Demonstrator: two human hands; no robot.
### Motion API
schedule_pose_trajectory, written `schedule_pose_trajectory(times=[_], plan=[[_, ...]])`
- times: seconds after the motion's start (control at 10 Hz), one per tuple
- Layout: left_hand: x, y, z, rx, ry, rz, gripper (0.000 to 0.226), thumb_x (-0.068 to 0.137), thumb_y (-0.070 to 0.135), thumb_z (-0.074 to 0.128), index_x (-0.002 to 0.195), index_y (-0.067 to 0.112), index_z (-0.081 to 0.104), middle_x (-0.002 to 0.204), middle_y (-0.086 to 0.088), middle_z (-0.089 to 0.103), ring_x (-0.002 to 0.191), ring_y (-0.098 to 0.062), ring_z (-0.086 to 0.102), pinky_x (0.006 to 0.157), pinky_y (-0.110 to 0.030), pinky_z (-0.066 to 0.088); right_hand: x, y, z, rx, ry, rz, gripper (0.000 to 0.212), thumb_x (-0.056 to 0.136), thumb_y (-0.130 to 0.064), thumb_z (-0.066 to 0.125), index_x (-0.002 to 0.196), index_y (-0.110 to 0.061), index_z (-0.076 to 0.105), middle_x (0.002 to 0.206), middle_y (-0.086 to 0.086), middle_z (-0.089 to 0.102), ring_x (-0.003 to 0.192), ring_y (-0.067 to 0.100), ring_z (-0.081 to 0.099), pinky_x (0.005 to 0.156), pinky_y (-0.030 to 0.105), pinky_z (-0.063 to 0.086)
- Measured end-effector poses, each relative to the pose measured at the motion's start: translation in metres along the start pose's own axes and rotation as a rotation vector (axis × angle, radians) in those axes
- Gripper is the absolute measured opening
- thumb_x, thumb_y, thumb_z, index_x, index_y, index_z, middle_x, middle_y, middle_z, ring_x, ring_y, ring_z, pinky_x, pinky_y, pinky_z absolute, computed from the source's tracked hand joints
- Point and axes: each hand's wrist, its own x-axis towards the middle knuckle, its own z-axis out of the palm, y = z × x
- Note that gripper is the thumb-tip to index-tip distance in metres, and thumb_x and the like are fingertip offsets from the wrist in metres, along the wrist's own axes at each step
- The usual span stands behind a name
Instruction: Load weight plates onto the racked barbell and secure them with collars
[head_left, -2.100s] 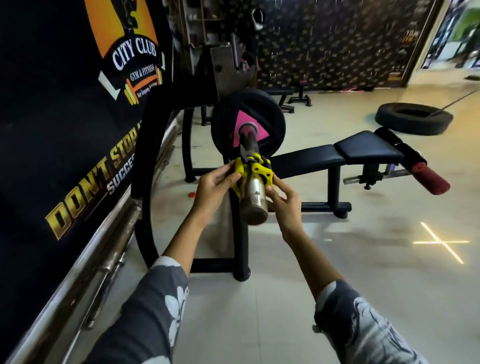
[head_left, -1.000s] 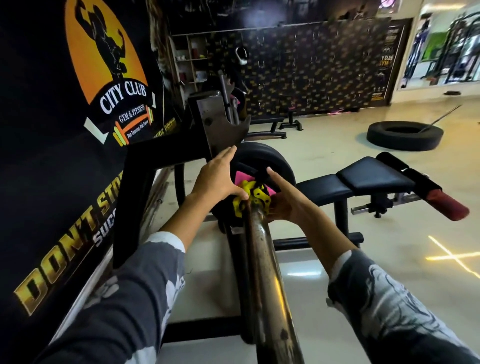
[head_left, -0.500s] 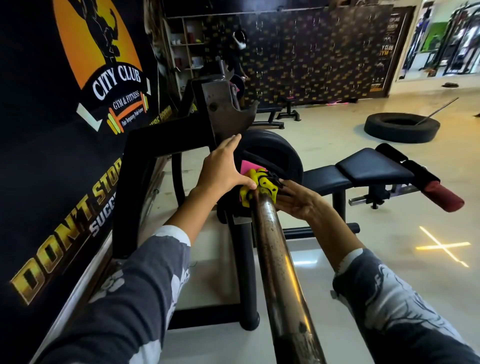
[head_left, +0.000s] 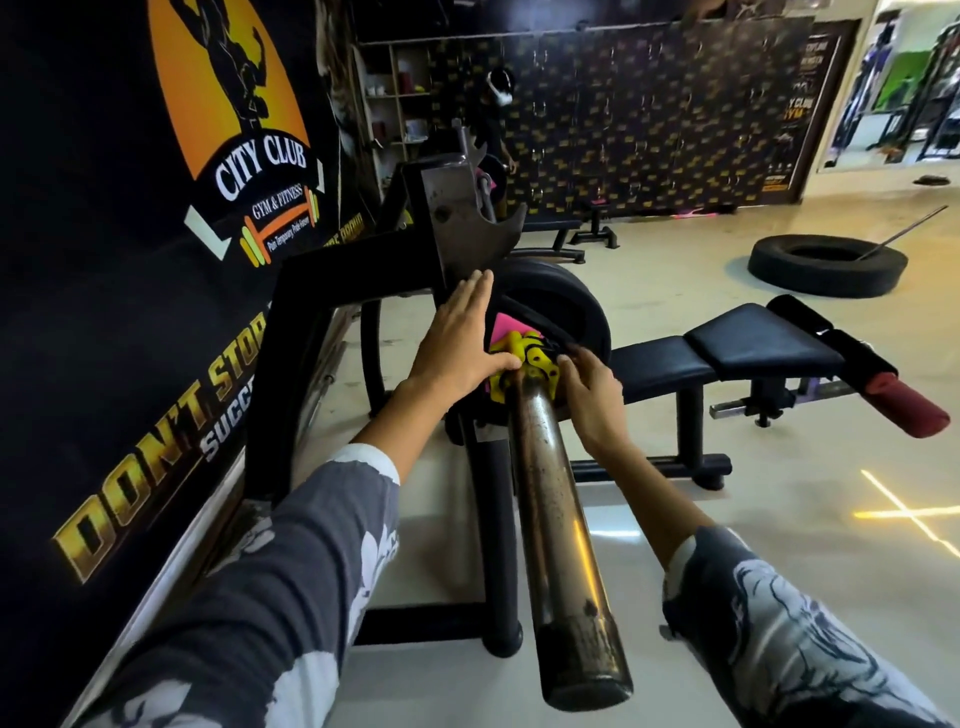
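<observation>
The worn steel barbell sleeve (head_left: 558, 525) runs from the bottom centre up to a black weight plate (head_left: 561, 301) with a pink hub patch (head_left: 503, 326). A yellow and black collar (head_left: 527, 358) sits on the sleeve right against the plate. My left hand (head_left: 460, 338) lies flat, fingers spread over the plate's left face, its thumb on the collar's left side. My right hand (head_left: 592, 389) pinches the collar's right side with curled fingers. The bar rests in the black rack's steel hook (head_left: 467, 218).
A black banner wall (head_left: 130, 260) runs close on the left. A black bench (head_left: 727, 353) with a red roller pad (head_left: 904, 405) stands to the right. A tyre (head_left: 826, 265) lies on the pale floor beyond. The rack's upright (head_left: 493, 530) stands under the sleeve.
The collar travelled from near the sleeve's end up to the plate. In the last half second my right hand rose from below onto the collar's right side; the left stayed on the plate.
</observation>
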Motion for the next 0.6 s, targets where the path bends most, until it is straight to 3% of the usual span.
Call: schedule_pose_trajectory(times=[0.1, 0.2, 0.3, 0.4, 0.5, 0.6], plan=[[-0.024, 0.008, 0.012, -0.053, 0.086, 0.031, 0.08, 0.084, 0.036, 0.064, 0.146, 0.011, 0.02, 0.155, -0.01, 0.023, 0.143, -0.023, 0.02, 0.117, -0.036, 0.019, -0.022, 0.003, -0.008, -0.265, -0.057, -0.244, 0.038, 0.094, -0.026, 0.048, 0.129, -0.012, 0.049, 0.134, 0.01, 0.053, 0.125, 0.024, 0.048, 0.105, 0.043, 0.041], [-0.056, 0.013, 0.024, -0.098, 0.141, 0.044, 0.06, 0.089, 0.041, 0.057, 0.138, 0.01, 0.04, 0.142, -0.013, 0.046, 0.133, -0.026, 0.039, 0.109, -0.036, 0.032, -0.047, 0.013, -0.021, -0.303, -0.05, -0.276, 0.033, 0.094, -0.033, 0.046, 0.119, -0.013, 0.056, 0.126, 0.007, 0.056, 0.119, 0.021, 0.051, 0.101, 0.04, 0.044], [-0.092, 0.017, 0.031, -0.059, 0.224, 0.054, 0.048, 0.093, 0.042, 0.046, 0.126, 0.009, 0.052, 0.124, -0.014, 0.061, 0.116, -0.028, 0.055, 0.096, -0.037, 0.043, -0.085, 0.02, -0.03, -0.306, -0.018, -0.198, 0.029, 0.095, -0.034, 0.044, 0.11, -0.014, 0.059, 0.115, 0.004, 0.058, 0.106, 0.015, 0.053, 0.088, 0.028, 0.042], [-0.138, 0.028, 0.028, -0.065, 0.267, 0.007, 0.04, 0.095, 0.039, 0.041, 0.114, 0.01, 0.06, 0.11, -0.011, 0.067, 0.103, -0.025, 0.06, 0.085, -0.031, 0.045, -0.126, 0.022, -0.031, -0.278, -0.088, -0.214, 0.029, 0.095, -0.035, 0.038, 0.109, -0.016, 0.056, 0.107, 0.004, 0.058, 0.097, 0.017, 0.054, 0.077, 0.027, 0.038], [-0.188, 0.045, 0.023, -0.118, 0.276, -0.013, 0.039, 0.095, 0.035, 0.034, 0.102, 0.011, 0.063, 0.099, -0.007, 0.069, 0.094, -0.022, 0.061, 0.077, -0.023, 0.041, -0.169, 0.026, -0.029, -0.104, -0.152, -0.204, 0.016, 0.092, -0.031, 0.048, 0.108, -0.031, 0.046, 0.1, -0.003, 0.056, 0.084, 0.006, 0.051, 0.07, 0.022, 0.036], [-0.22, 0.064, 0.022, -0.179, 0.343, -0.055, 0.037, 0.095, 0.032, 0.036, 0.097, 0.008, 0.064, 0.096, -0.008, 0.069, 0.091, -0.022, 0.062, 0.077, -0.029, 0.046, -0.205, 0.035, -0.027, 0.087, -0.304, -0.268, 0.027, 0.085, -0.042, 0.044, 0.111, -0.041, 0.04, 0.107, -0.001, 0.056, 0.092, 0.004, 0.053, 0.08, 0.024, 0.046]])
